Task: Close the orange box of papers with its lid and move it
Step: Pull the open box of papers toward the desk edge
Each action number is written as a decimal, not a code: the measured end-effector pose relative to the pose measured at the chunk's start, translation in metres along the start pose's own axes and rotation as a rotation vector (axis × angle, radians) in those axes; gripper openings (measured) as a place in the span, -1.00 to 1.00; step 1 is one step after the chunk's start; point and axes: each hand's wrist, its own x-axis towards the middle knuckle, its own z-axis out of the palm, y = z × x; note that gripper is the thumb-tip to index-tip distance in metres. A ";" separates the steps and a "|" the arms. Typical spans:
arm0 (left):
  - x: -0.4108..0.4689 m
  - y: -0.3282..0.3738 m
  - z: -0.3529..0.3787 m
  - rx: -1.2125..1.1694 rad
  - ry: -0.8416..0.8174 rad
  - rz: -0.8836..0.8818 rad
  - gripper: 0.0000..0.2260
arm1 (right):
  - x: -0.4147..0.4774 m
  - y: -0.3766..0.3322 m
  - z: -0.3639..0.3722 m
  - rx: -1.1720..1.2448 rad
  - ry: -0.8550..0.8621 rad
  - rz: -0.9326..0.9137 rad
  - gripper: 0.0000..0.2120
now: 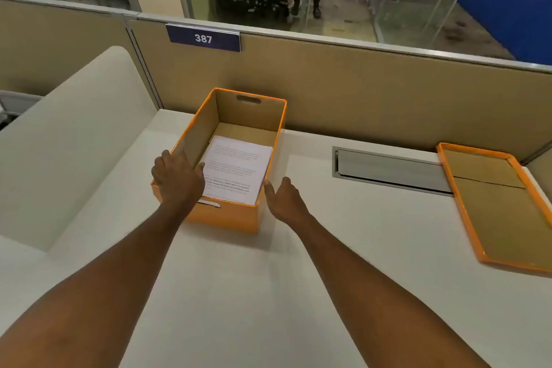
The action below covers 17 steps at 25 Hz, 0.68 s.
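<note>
Left hand (176, 178) rests spread on the orange box (227, 216) rim; right hand (282, 199) hovers beside it, fingers loose, grasping nothing.

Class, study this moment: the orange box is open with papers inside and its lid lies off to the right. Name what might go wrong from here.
1. The lid lies upside down, far from the orange box; it needs flipping and aligning, or it may seat crooked.
2. The papers lie loose; moving the box unlidded could shift or spill them.
3. The left hand rests on one rim while the right hand is open beside the box; lifting this way may tip it.
</note>
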 end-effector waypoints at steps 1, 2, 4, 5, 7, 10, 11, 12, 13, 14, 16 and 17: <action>0.009 -0.006 0.001 0.014 -0.020 -0.038 -0.61 | 0.006 -0.006 0.005 0.012 0.002 0.029 -0.37; 0.017 -0.011 0.002 0.022 -0.035 -0.068 -0.60 | 0.012 -0.010 0.009 0.011 0.012 0.051 -0.36; 0.036 -0.025 0.008 0.025 -0.082 -0.126 -0.61 | 0.022 -0.016 0.018 -0.014 0.016 0.055 -0.37; 0.044 -0.031 0.012 0.003 -0.128 -0.167 -0.61 | 0.027 -0.018 0.023 -0.029 0.007 0.056 -0.37; 0.056 -0.043 0.020 -0.073 -0.253 -0.248 -0.62 | 0.033 -0.018 0.032 -0.030 -0.028 0.082 -0.39; 0.064 -0.054 0.030 -0.104 -0.349 -0.208 -0.77 | 0.040 -0.018 0.037 0.076 -0.081 0.183 -0.49; 0.063 -0.057 0.032 -0.105 -0.324 -0.189 -0.83 | 0.040 -0.018 0.039 0.130 -0.083 0.208 -0.52; 0.060 -0.057 0.033 -0.119 -0.292 -0.184 -0.86 | 0.040 -0.020 0.041 0.177 -0.072 0.220 -0.53; 0.057 -0.057 0.034 -0.131 -0.267 -0.183 -0.87 | 0.038 -0.020 0.041 0.211 -0.052 0.223 -0.54; 0.052 -0.055 0.033 -0.141 -0.255 -0.183 -0.87 | 0.036 -0.018 0.041 0.224 -0.027 0.215 -0.54; 0.042 -0.050 0.029 -0.167 -0.263 -0.191 -0.86 | 0.030 -0.013 0.037 0.211 0.018 0.191 -0.57; 0.034 -0.047 0.027 -0.179 -0.269 -0.199 -0.86 | 0.025 -0.010 0.033 0.197 0.033 0.178 -0.58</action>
